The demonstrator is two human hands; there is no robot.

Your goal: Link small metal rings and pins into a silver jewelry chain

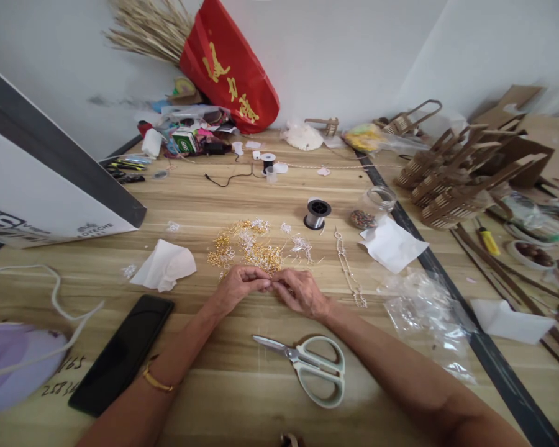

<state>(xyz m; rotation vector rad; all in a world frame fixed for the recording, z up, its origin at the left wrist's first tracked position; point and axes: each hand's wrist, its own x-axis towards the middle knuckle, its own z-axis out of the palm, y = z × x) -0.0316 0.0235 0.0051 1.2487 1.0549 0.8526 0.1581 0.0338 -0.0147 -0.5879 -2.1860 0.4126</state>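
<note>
Left hand [243, 283] and right hand [302, 293] meet, fingertips pinched together — on what, I cannot tell — with gold-coloured pieces [269, 254] just beyond, nearer the left.

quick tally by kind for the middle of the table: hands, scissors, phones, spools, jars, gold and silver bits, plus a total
Hands: 2 (left hand, right hand)
Scissors: 1
Black phone: 1
Spools: 2 (silver spool, black spool)
Clear jar: 1
Total: 7, leaving out the gold and silver bits, too small to count
</note>
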